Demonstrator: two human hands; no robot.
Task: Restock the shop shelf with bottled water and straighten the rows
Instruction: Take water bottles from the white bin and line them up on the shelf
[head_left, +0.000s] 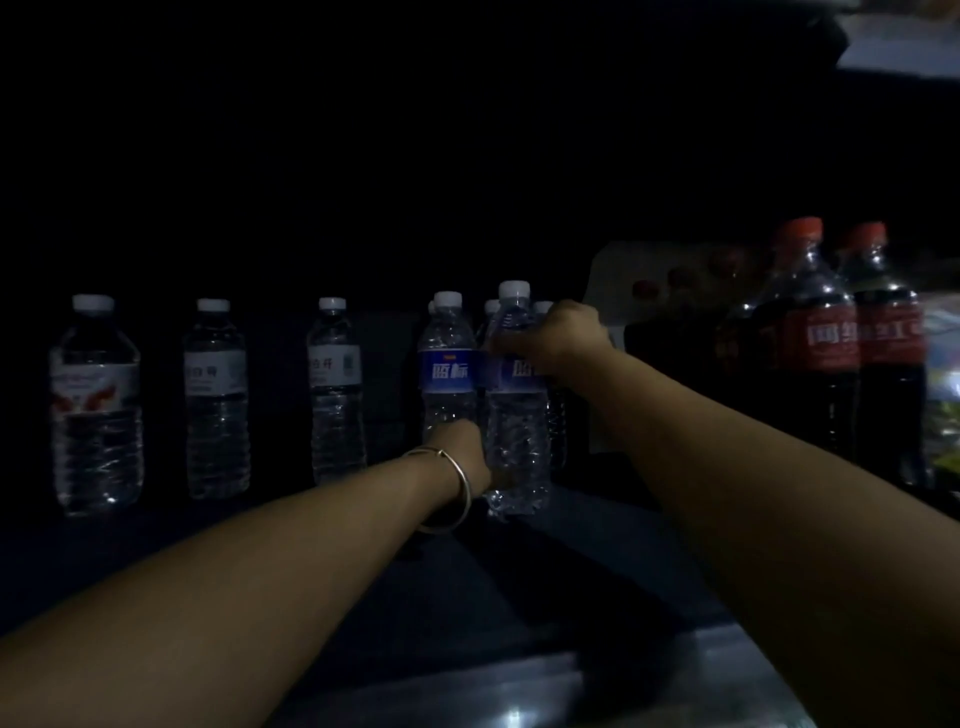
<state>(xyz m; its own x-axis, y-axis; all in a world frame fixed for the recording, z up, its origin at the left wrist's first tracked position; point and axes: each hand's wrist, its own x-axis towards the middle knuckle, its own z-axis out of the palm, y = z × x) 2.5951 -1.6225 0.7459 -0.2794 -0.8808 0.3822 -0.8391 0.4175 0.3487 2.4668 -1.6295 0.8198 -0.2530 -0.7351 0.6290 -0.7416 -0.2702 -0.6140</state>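
Blue-label water bottle (515, 410): upright, gripped between right hand (558, 338) at shoulder and left hand (467, 452) at base.

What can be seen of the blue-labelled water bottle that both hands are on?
The held bottle is clear ribbed plastic with a white cap, a blue band label with white characters, and it looks full. It stands roughly upright at the front of the dark shelf, close beside a matching blue-labelled bottle. The right hand grips its shoulder and label, the left hand holds its lower body. Whether its base rests on the shelf cannot be told.
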